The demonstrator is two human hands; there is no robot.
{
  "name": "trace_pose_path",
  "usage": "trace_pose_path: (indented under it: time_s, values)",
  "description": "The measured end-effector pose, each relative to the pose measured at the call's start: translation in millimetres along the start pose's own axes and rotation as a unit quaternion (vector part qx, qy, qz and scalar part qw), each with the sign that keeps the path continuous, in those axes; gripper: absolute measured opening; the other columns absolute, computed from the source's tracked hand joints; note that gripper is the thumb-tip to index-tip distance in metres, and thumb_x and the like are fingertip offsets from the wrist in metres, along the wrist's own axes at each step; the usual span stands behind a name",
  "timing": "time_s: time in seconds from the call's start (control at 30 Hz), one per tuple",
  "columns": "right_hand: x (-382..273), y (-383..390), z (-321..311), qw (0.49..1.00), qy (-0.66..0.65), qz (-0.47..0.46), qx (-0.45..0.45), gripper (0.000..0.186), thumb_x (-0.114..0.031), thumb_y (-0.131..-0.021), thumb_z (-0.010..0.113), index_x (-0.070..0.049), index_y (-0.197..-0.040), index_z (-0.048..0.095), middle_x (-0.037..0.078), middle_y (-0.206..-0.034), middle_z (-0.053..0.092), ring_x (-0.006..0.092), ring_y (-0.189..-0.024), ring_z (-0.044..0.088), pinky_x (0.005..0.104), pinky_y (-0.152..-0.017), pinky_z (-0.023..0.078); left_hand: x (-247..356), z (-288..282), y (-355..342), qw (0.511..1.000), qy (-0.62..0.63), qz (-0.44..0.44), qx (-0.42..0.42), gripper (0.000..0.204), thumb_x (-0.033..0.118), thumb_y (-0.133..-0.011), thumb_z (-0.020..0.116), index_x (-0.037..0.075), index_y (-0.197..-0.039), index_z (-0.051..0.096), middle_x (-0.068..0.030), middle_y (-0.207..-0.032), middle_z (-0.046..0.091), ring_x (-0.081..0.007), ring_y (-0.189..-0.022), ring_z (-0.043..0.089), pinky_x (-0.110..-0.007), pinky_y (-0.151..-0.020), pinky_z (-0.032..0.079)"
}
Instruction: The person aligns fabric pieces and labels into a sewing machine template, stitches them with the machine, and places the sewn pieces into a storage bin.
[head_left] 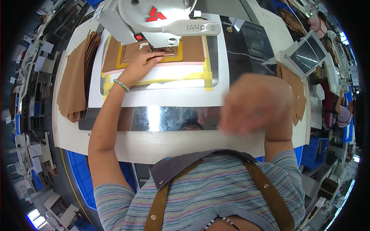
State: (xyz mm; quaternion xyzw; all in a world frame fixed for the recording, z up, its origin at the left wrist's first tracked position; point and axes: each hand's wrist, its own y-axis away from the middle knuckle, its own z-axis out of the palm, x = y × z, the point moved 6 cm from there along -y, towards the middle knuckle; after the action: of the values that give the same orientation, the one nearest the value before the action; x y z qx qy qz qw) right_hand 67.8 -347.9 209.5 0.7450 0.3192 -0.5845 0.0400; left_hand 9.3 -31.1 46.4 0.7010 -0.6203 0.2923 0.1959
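My left hand [139, 66] lies with fingers stretched out over a brown piece [192, 48] under the head of a white sewing machine [133, 15]. Its fingertips are close to the needle area, where a yellow-edged template frame [175, 59] rests on the brown piece. Nothing shows in its grasp. Above the front right of the table, my right hand [257, 106] is smeared by motion; its fingers, and anything in them, cannot be made out.
A white sheet with yellow tape [173, 98] surrounds the work, and a shiny metal plate [165, 117] lies in front. Brown pieces are stacked at left [75, 84], with more at right [296, 94]. A screen [306, 54] stands far right; a blue bin [79, 173] sits below the table.
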Motion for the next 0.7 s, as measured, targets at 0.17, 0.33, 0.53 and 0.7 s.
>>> trace_pose_path:
  time_s: [0.17, 0.33, 0.53, 0.7]
  values:
    - [-195, 27, 90, 0.927, 0.091, -0.192, -0.307, 0.027, -0.022, -0.103, 0.06, -0.005, -0.121, 0.071, 0.006, -0.116, 0.068, 0.0187, -0.109, 0.064, 0.0354, -0.089, 0.049, 8, -47, 22, 0.994, 0.039, 0.043, 0.094, 0.027, 0.021, -0.104, 0.07, 0.004, -0.123, 0.08, -0.0138, -0.12, 0.075, -0.0263, -0.109, 0.071, -0.036, -0.1, 0.055]
    - [-232, 14, 127, 0.92, 0.274, -0.135, -0.246, 0.031, -0.031, -0.095, 0.059, -0.003, -0.109, 0.064, 0.009, -0.099, 0.062, 0.0261, -0.094, 0.062, 0.0427, -0.085, 0.047, 147, -92, 102, 0.922, 0.208, 0.172, -0.277, 0.025, 0.028, -0.092, 0.082, 0.005, -0.086, 0.073, -0.0083, -0.091, 0.076, -0.0276, -0.081, 0.073, -0.034, -0.076, 0.057]
    - [-225, 2, 128, 0.902, 0.336, -0.093, -0.255, 0.027, -0.026, -0.097, 0.063, -0.005, -0.113, 0.068, 0.008, -0.106, 0.066, 0.024, -0.098, 0.065, 0.0409, -0.085, 0.049, 330, -90, 196, 0.753, 0.25, 0.517, -0.323, 0.022, 0.025, -0.095, 0.074, 0.003, -0.089, 0.073, -0.0103, -0.094, 0.075, -0.0293, -0.086, 0.073, -0.036, -0.08, 0.058]
    - [-223, -4, 131, 0.898, 0.346, -0.06, -0.266, 0.026, -0.023, -0.098, 0.066, -0.006, -0.117, 0.071, 0.007, -0.111, 0.069, 0.0223, -0.1, 0.068, 0.0393, -0.085, 0.052, 359, -75, 216, 0.734, 0.216, 0.586, -0.266, 0.022, 0.023, -0.097, 0.067, 0.002, -0.092, 0.073, -0.012, -0.096, 0.074, -0.0307, -0.09, 0.073, -0.038, -0.083, 0.058]
